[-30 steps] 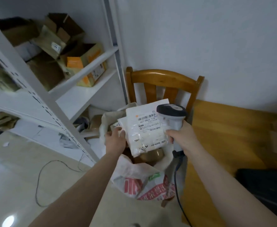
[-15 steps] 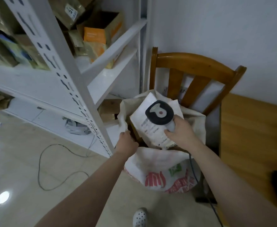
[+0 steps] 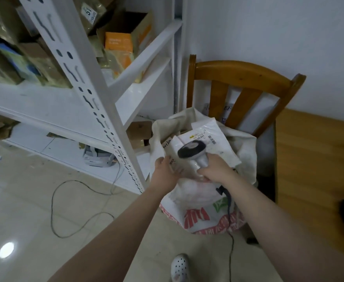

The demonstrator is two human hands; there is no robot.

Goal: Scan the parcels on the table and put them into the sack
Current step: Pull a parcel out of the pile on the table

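Observation:
A white woven sack (image 3: 201, 202) with red and green print stands open on the floor in front of a chair. A white parcel (image 3: 217, 137) with a printed label lies tilted in the sack's mouth, on top of other packages. My left hand (image 3: 164, 173) grips the sack's near left rim. My right hand (image 3: 214, 169) holds a grey barcode scanner (image 3: 191, 151) with a black head just above the parcel. The scanner's dark cable hangs down the front of the sack.
A wooden chair (image 3: 242, 72) stands behind the sack. A white metal shelf post (image 3: 97, 92) rises close on the left, with cardboard boxes (image 3: 122, 37) on the shelves. The wooden table (image 3: 317, 159) is on the right. A cable (image 3: 69, 200) loops on the floor near my white shoe (image 3: 179, 266).
The parcel has gone from being held up before the scanner down into the sack's mouth. My left hand left the parcel and took the sack's rim. My view tilted down and left.

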